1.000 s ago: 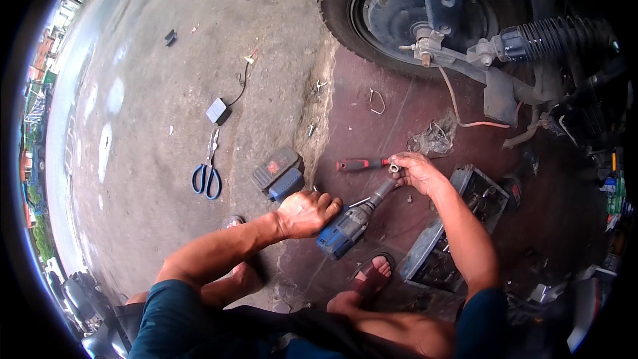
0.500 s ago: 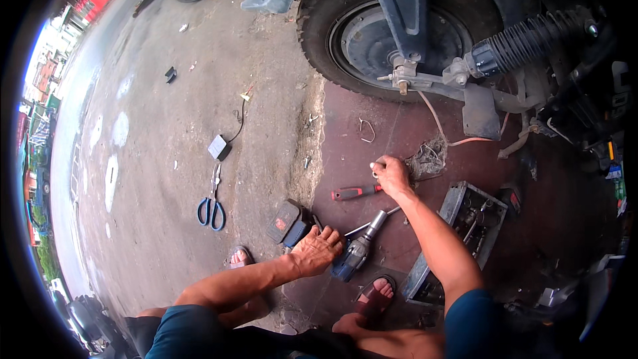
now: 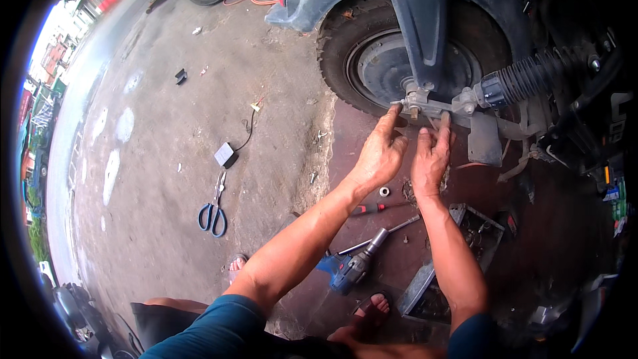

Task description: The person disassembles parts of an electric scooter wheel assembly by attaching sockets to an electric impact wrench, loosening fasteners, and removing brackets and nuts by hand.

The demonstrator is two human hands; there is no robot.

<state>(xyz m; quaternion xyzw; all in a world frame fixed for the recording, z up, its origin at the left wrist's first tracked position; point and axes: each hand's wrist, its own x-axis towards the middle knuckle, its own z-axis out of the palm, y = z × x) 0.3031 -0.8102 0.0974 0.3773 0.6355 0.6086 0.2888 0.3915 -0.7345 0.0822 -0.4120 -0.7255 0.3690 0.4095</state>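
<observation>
My left hand (image 3: 381,155) reaches up to the rear wheel's axle area, its index fingertip at the small adjuster bolt end (image 3: 399,103) on the swingarm (image 3: 440,106). No object shows in it. My right hand (image 3: 430,163) is just beside it, fingers stretched upward, one fingertip at the swingarm's lower edge and nothing visible in its grasp. Above both hands is the black tyre (image 3: 340,66) with its grey hub (image 3: 385,60). A metal nut (image 3: 384,191) lies on the red floor below the hands. The red-and-black screwdriver (image 3: 369,209) is partly hidden by my left forearm.
A blue impact wrench (image 3: 347,272) with a socket lies near my foot. The metal tool tray (image 3: 419,296) is partly behind my right forearm. Blue-handled scissors (image 3: 212,219) and a small wired box (image 3: 226,154) lie on the concrete. A shock absorber (image 3: 525,81) juts out at right.
My left hand has left the floor beside the impact wrench and risen to the axle. My right hand has moved up from near the screwdriver to the swingarm. The view has shifted slightly.
</observation>
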